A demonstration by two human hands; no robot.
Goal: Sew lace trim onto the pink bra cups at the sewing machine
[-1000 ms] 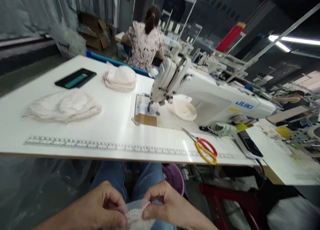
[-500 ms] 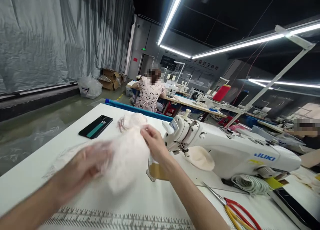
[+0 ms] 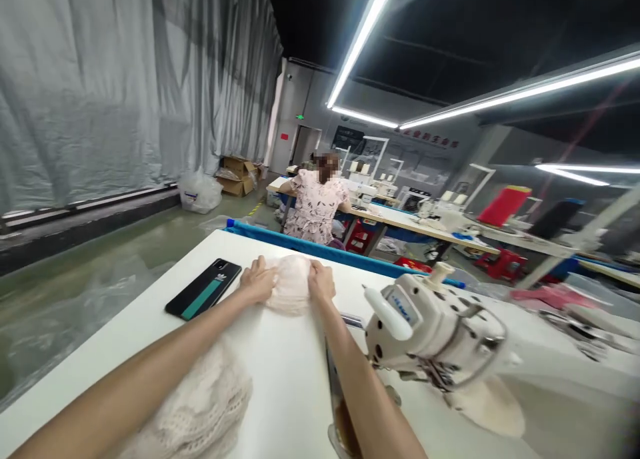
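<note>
At the far end of the white table, my left hand [image 3: 259, 281] grips the left edge of a pale pink piece of fabric [image 3: 292, 280]. The opposite edge is pinched in my right hand [image 3: 321, 280], so the piece lies between both hands, near the tabletop. Cream eyelet-lace fabric [image 3: 213, 399] is bunched below my left forearm, partly hidden by it. To the right stands a white sewing machine [image 3: 435, 332], with a rounded cream fabric piece [image 3: 493, 406] beneath its head.
A black phone with a green stripe [image 3: 204, 290] lies left of my left hand. Blue rolled cloth [image 3: 280, 236] runs along the table's far edge. A person in a floral top [image 3: 317, 206] sits beyond, with cardboard boxes [image 3: 237, 174] and a plastic bag [image 3: 200, 191] on the floor.
Both hands have moved forward to the table's far end, where the pale fabric is now held between them. My view has shifted; scissors and ruler are out of sight.
</note>
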